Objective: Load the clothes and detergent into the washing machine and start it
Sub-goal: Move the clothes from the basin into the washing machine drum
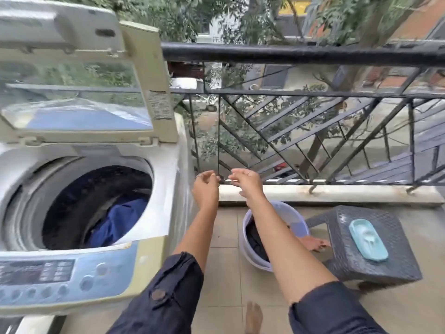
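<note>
The top-loading washing machine (156,189) stands at the left with its lid (79,97) raised. Dark and blue clothes (115,218) lie inside the drum. My left hand (206,189) and my right hand (245,183) hover side by side to the right of the machine, above the floor, fingers loosely curled and nothing visible in either. Below my right forearm a lilac tub (250,251) on the floor holds dark clothes (256,239). A teal detergent tray (368,239) lies on a dark woven stool (375,266) at the right.
A black metal railing (301,55) on a low white kerb (325,192) closes off the balcony behind my hands. The machine's control panel (60,276) faces me at the lower left. My bare feet stand on the tiled floor (224,280).
</note>
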The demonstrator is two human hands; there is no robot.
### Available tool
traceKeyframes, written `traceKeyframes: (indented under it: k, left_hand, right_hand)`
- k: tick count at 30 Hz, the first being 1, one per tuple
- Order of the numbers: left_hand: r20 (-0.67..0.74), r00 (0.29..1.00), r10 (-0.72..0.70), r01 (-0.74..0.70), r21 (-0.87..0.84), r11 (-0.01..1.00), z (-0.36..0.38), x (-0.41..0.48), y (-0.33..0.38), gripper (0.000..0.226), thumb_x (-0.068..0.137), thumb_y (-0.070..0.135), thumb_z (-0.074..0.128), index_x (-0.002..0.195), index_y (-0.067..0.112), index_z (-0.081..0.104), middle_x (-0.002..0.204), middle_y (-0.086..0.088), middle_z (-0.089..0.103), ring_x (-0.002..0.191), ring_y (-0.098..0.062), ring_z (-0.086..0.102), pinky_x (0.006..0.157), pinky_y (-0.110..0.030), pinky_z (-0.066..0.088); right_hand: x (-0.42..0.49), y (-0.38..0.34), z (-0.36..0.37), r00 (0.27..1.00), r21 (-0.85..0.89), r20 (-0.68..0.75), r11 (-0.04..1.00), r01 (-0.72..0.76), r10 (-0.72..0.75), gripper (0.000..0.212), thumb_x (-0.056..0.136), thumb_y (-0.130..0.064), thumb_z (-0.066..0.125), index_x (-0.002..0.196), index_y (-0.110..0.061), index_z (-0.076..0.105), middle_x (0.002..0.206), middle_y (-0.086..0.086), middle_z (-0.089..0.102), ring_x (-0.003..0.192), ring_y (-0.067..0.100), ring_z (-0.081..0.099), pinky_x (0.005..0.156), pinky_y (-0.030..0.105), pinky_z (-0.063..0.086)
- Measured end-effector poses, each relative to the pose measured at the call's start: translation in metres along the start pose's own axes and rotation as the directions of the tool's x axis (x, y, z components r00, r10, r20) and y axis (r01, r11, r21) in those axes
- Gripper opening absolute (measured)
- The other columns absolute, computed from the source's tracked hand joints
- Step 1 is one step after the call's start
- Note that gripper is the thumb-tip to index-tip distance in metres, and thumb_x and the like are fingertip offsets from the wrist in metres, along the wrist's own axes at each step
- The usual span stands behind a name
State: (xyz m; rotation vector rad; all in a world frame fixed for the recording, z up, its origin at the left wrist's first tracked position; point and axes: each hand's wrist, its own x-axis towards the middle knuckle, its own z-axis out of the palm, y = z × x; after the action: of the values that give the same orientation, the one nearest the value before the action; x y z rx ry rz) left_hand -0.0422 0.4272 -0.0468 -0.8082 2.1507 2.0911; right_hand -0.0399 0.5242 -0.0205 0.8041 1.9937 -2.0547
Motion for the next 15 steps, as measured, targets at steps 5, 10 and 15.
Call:
traceKeyframes:
  k: [5, 10, 15]
  left_hand:
    - [0.09, 0.996, -0.021, 0.016, 0.051, 0.999, 0.079, -0.022, -0.029, 0.013, 0.088, 0.014, 0.051, 0.087, 0.026, 0.058, 0.084, 0.002, 0.069, 0.091, -0.026, 0.069, 0.099, -0.041, 0.047]
    - [0.164, 0.986, -0.039, 0.013, 0.152, 0.988, 0.138, -0.02, -0.072, 0.014, 0.083, 0.018, 0.055, 0.091, 0.027, 0.063, 0.097, -0.003, 0.071, 0.1, -0.026, 0.065, 0.097, -0.042, 0.048]
    - [0.178, 0.984, -0.033, -0.017, 0.273, 0.962, 0.184, 0.008, -0.132, 0.021, 0.09, 0.018, 0.054, 0.109, 0.016, 0.064, 0.108, -0.007, 0.068, 0.105, -0.025, 0.06, 0.089, -0.03, 0.043]
  right_hand:
    - [0.036, 0.032, -0.081, 0.994, -0.044, -0.097, 0.998, -0.053, 0.049, 0.011, 0.085, -0.011, 0.058, 0.088, -0.016, 0.068, 0.073, -0.005, 0.065, 0.07, 0.012, 0.063, 0.064, 0.023, 0.045]
    - [0.076, 0.075, -0.139, 0.979, -0.02, -0.195, 0.998, -0.068, 0.063, 0.017, 0.082, -0.007, 0.059, 0.075, -0.022, 0.065, 0.074, -0.001, 0.065, 0.08, 0.022, 0.063, 0.086, 0.033, 0.05]
    - [0.139, 0.144, -0.172, 0.966, 0.029, -0.238, 0.994, -0.102, 0.105, 0.009, 0.085, -0.009, 0.06, 0.087, -0.01, 0.069, 0.075, 0.002, 0.066, 0.074, 0.021, 0.064, 0.087, 0.037, 0.05]
